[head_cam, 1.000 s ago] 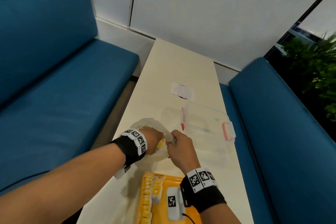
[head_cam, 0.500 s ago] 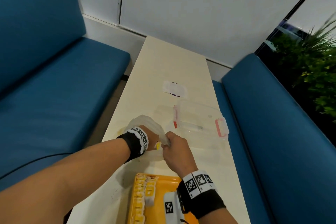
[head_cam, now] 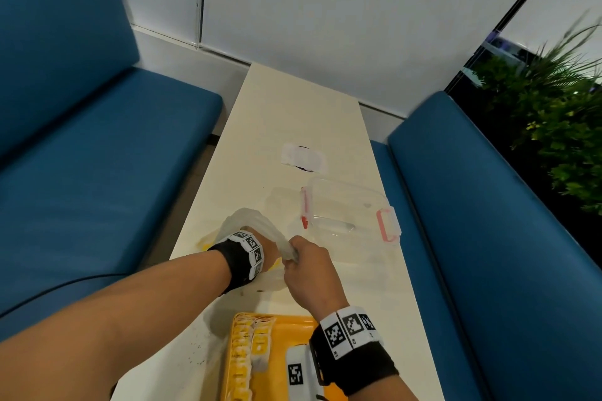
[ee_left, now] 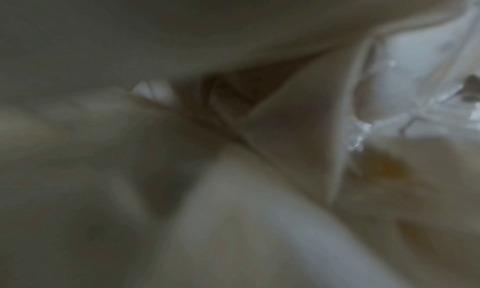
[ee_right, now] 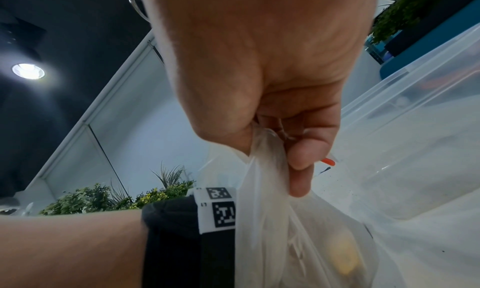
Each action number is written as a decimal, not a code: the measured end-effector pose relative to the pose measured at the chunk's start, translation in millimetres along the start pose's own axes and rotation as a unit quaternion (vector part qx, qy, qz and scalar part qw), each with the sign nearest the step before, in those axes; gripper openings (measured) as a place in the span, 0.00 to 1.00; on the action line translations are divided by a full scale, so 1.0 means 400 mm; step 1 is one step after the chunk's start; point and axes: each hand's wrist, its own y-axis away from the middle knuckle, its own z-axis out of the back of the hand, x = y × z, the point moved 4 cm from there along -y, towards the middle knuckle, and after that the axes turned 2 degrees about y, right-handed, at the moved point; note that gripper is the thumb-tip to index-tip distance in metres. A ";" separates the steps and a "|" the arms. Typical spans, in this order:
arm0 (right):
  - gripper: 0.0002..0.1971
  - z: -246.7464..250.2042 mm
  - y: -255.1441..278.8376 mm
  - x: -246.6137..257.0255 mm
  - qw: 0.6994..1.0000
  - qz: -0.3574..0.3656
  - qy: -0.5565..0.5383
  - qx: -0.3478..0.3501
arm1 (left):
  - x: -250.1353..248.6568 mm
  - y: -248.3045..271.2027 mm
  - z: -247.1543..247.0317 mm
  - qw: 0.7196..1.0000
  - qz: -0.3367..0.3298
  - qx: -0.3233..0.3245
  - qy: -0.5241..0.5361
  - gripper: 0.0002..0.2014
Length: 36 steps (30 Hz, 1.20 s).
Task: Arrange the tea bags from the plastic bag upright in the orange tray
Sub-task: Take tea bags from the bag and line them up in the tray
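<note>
A long cream table (head_cam: 303, 127) runs away to a white panelled wall (head_cam: 325, 10), flanked by blue upholstered benches, one left (head_cam: 97, 172) and one right (head_cam: 488, 238). Green plants (head_cam: 560, 127) stand far right, and a round ceiling light (ee_right: 28, 71) glows against a dark ceiling

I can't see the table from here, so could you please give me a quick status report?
Right hand pinches the plastic bag rim. Left hand is inside the bag, grip hidden. Tea bags line the orange tray. Nothing in the way.
</note>
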 end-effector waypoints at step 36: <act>0.09 0.038 -0.010 -0.023 0.970 -0.118 -0.206 -0.052 | 0.086 0.134 0.101 0.931 -0.065 -0.175 0.315 0.22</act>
